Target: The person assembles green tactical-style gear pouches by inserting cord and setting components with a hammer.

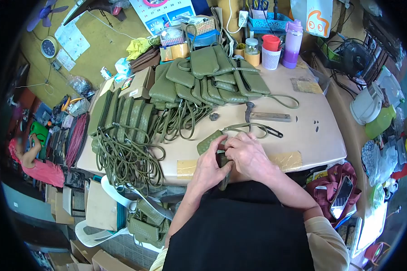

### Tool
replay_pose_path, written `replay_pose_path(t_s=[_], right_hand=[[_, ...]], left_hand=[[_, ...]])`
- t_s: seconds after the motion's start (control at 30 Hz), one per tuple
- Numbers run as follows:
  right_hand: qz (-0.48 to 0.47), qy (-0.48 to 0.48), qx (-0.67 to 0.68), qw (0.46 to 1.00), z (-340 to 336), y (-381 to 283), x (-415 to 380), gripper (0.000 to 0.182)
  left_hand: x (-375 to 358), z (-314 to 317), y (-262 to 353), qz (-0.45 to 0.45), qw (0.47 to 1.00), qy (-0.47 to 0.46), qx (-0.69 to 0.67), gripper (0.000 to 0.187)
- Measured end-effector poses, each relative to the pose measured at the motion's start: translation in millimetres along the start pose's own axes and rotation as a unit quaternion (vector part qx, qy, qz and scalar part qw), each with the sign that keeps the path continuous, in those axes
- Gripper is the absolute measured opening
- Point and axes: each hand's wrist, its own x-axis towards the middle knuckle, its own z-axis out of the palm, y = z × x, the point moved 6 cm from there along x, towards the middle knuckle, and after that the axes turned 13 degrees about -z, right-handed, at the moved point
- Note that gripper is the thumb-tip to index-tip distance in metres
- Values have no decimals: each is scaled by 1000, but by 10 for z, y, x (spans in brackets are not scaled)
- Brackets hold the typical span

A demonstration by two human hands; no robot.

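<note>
A small olive-green wristlet pouch (209, 142) is held at the front edge of the table. My left hand (206, 166) is closed around it, thumb and fingers on its side. Against the same pouch, my right hand (251, 152) has its fingers bent and pinched; the spot between the fingertips is hidden. A green wrist strap (239, 126) loops out behind the hands. Just past it lie a hammer (269, 117) with a wooden handle and a slim black tool (274, 132).
Stacked green pouches (185, 74) fill the back middle; more pouches with hanging straps (126, 158) lie at left. A purple bottle (292, 45) and a red cup (271, 43) stand behind. A maroon bag with a phone (341, 197) is at right. A person in pink (43, 171) sits far left.
</note>
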Motion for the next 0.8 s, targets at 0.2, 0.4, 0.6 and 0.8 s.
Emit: replay_pose_path(t_s=[0.2,0.4,0.6,0.8], right_hand=[[182,99,382,900,174,372,-85,13],[247,162,466,834,310,359,-120,10],[239,301,708,592,174,403,-77,20],[93,235,496,831,-279,184,-39,22]], left_hand=[[15,-87,7,45,987,35,-149,73],[-8,-106,23,28,981,17,-192,70],[-65,-126,43,41,983,32,-177,62],[66,-442,-197,43,927,186,-322,41]])
